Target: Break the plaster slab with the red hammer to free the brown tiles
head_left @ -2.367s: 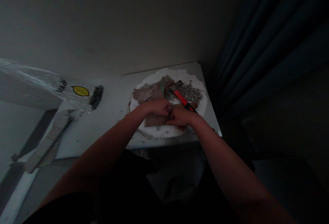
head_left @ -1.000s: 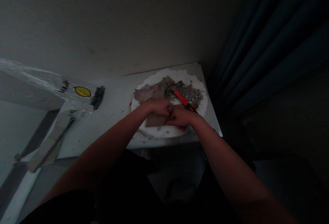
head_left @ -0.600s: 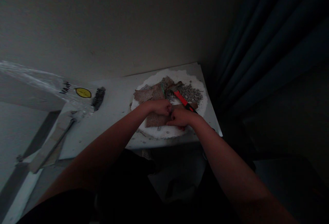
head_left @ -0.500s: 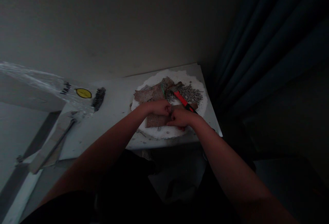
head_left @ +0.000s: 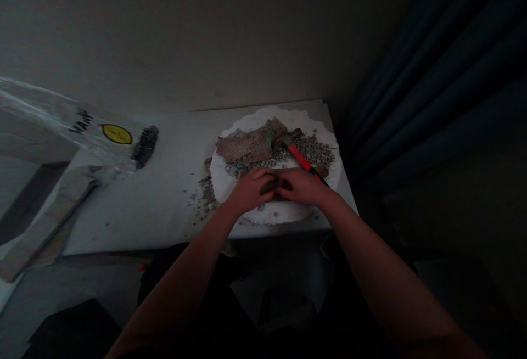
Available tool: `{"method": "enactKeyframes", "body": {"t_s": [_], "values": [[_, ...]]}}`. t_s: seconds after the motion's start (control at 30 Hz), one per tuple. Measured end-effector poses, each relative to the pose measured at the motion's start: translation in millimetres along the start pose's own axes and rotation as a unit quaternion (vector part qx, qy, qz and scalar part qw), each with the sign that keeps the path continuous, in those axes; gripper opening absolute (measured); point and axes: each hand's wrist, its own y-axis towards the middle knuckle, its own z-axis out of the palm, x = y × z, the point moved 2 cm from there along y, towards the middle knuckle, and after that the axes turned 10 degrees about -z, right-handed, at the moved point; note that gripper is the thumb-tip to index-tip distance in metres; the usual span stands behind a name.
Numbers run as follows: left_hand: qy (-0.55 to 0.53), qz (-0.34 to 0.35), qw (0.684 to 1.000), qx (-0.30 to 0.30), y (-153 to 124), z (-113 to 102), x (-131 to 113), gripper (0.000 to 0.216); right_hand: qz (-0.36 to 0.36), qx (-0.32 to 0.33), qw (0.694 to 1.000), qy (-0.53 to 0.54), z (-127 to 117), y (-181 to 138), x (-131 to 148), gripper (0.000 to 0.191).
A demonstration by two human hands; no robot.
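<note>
My left hand (head_left: 252,188) and my right hand (head_left: 302,185) meet over a round white mat (head_left: 230,186). Their curled fingers grip a dark brownish piece (head_left: 269,186), apparently rolled or folded; its material is hard to tell in the dim light. Behind the right hand, the end of a brown strip (head_left: 321,172) shows. A red-and-black box cutter (head_left: 300,157) lies by that hand, its handle end partly covered. Farther back rests a brown perforated sheet (head_left: 245,146) with a green edge. Grey gravel (head_left: 317,150) is heaped at the mat's right.
The mat lies on a white table (head_left: 173,194), near its right edge. Crumbs (head_left: 203,197) are scattered left of the mat. A clear plastic bag with a yellow label (head_left: 117,134) stands at the left. Dark curtains (head_left: 436,106) hang at the right, and a wall rises behind.
The brown perforated piece that lay flat under my hands is now gathered up between my fingers. My left hand has turned and come nearer. The view has shifted slightly.
</note>
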Motion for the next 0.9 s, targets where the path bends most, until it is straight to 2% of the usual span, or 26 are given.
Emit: {"method": "enactKeyframes", "body": {"t_s": [0.1,0.3,0.6,0.8,0.9], "values": [[0.024,0.008,0.999,-0.024,-4,3,2,0.039,0.004,-0.053,0.998,-0.035,-1,4,1,0.015],[0.023,-0.007,0.999,-0.035,-13,-3,10,0.06,0.036,-0.015,0.997,-0.074,4,5,0,0.009],[0.028,-0.038,0.999,-0.006,-13,4,15,0.059,0.043,-0.071,0.996,-0.024,20,-3,-6,0.011],[0.032,-0.04,0.999,0.0,-12,0,12,0.053,0.016,-0.03,0.998,-0.059,16,7,-4,0.005],[0.04,-0.044,0.998,0.007,-10,-4,8,0.049,0.031,-0.012,0.997,-0.064,12,12,-4,0.005]]}}
